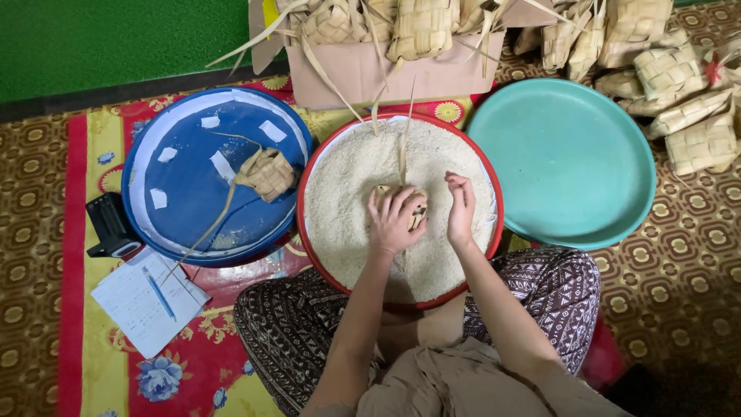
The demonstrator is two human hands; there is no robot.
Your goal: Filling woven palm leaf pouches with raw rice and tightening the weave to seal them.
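My left hand [394, 222] grips a small woven palm-leaf pouch [419, 210] over a red-rimmed basin [309, 166] filled with white rice [347, 193]. A long leaf strip rises from the pouch toward the far rim. My right hand [461, 208] hovers just right of the pouch, fingertips pinched together; whether it holds rice grains is unclear. One woven pouch [266, 173] with a trailing strip lies in a blue basin [185, 201] to the left.
An empty teal basin [571, 162] sits to the right. A cardboard box [363, 69] of woven pouches stands behind, more pouches [679, 100] piled at far right. A black device [108, 225], paper [135, 305] and a blue pen [160, 293] lie at left on the patterned mat.
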